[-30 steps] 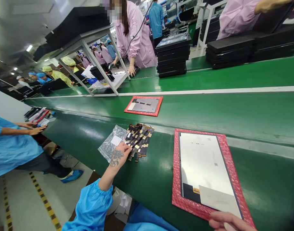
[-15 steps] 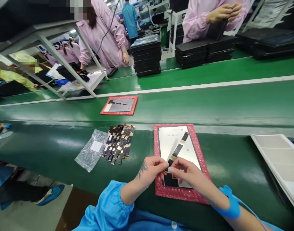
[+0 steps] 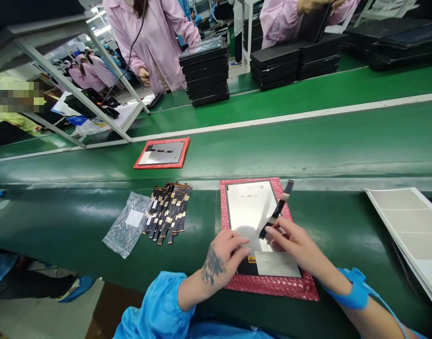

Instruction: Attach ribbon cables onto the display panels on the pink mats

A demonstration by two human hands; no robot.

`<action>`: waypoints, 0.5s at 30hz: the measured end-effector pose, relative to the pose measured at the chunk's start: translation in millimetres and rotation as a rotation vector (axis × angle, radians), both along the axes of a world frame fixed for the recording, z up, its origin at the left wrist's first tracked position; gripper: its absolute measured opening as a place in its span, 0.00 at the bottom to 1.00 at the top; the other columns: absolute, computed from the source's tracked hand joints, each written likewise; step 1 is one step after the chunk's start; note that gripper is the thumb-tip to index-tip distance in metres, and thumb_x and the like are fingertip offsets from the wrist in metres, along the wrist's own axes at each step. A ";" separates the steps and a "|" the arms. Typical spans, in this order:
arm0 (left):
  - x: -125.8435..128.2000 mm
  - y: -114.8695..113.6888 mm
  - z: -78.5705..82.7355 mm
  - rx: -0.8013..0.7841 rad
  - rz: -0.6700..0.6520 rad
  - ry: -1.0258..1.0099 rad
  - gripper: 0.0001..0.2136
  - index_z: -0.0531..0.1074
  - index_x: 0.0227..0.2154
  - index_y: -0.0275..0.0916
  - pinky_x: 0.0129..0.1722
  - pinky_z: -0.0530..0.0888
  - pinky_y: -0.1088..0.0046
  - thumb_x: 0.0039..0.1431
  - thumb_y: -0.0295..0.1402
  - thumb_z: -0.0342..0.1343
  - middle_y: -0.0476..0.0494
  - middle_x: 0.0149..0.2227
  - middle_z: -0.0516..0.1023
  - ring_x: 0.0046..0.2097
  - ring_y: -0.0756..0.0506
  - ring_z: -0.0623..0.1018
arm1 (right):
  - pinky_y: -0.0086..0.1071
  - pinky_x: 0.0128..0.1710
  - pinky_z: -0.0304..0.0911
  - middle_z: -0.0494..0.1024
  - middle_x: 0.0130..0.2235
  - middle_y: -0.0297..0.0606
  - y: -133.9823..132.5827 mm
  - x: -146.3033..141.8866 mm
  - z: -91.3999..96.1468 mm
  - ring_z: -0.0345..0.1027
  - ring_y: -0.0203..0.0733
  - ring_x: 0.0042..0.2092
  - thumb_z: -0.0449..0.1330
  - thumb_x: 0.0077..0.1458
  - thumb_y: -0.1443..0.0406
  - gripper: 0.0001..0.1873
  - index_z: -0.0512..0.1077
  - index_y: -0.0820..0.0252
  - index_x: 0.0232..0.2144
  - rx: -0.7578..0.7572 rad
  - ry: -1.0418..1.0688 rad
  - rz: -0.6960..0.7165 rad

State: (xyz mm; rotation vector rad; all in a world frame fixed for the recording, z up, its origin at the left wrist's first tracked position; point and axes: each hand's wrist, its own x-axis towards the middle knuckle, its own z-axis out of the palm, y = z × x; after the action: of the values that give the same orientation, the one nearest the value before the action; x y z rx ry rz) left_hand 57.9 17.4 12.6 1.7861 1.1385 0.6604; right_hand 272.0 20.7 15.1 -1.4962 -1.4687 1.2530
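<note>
Nearest, the left hand [image 3: 225, 254] rests with its fingers curled down on the lower left part of the panel [image 3: 253, 216], at the dark strip along its near edge; its grip is pressed flat on the surface rather than closed round anything, as far as the picture shows. Just beside it, the right hand [image 3: 296, 245] pinches the lower end of a flex cable [image 3: 276, 210] between thumb and fingertips, a light, narrow grip, and the cable slants up and away over the right edge of the panel, its far end in the air above the red tray [image 3: 272, 285]. By my judgement the work on this panel is at an early-to-middle point: one cable is out of the pile and brought to the panel, yet it is not laid down or joined to the small orange part by the near edge, so seating and pressing it remain. To the left on the green worktop [image 3: 77, 216] the pile of flex cables [image 3: 168, 212] lies fanned out, touching or nearly touching a clear plastic bag [image 3: 128, 225], so many cables are left. To the right a stack of pale sheets [image 3: 406, 226] lies at the worktop's edge. Further off, on the belt [image 3: 307, 146], a second red tray with a panel [image 3: 161, 153] lies well apart. Beyond it stand stacks of black trays [image 3: 205, 70], with people in pink coats [image 3: 155, 37] at the far side.
</note>
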 end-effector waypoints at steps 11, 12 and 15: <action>-31.4 -42.0 -13.7 -0.220 0.165 -0.131 0.25 0.58 0.62 0.47 0.64 0.59 0.57 0.63 0.41 0.51 0.41 0.67 0.52 0.66 0.38 0.56 | 0.34 0.38 0.70 0.76 0.37 0.42 -57.5 14.6 -20.8 0.71 0.49 0.38 0.58 0.51 0.41 0.28 0.72 0.59 0.36 -0.099 0.185 -0.410; -30.0 -38.9 -14.7 -0.237 0.164 -0.176 0.24 0.60 0.61 0.46 0.65 0.59 0.58 0.62 0.40 0.52 0.41 0.66 0.53 0.66 0.38 0.56 | 0.34 0.39 0.70 0.77 0.38 0.43 -60.8 11.5 -21.0 0.71 0.49 0.39 0.59 0.51 0.40 0.28 0.72 0.58 0.36 -0.112 0.211 -0.397; -26.1 -30.5 -17.6 -0.276 0.178 -0.278 0.20 0.66 0.56 0.44 0.64 0.60 0.60 0.61 0.38 0.53 0.41 0.63 0.58 0.64 0.40 0.60 | 0.32 0.41 0.71 0.77 0.40 0.43 -69.6 8.2 -24.8 0.71 0.50 0.43 0.61 0.47 0.40 0.27 0.74 0.57 0.34 -0.132 0.228 -0.399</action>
State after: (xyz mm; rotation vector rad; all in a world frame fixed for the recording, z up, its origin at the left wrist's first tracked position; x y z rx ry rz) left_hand 31.8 -13.1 -5.0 1.3267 1.1429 0.7880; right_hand 280.2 -49.0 -9.6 -1.5771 -0.9005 1.2400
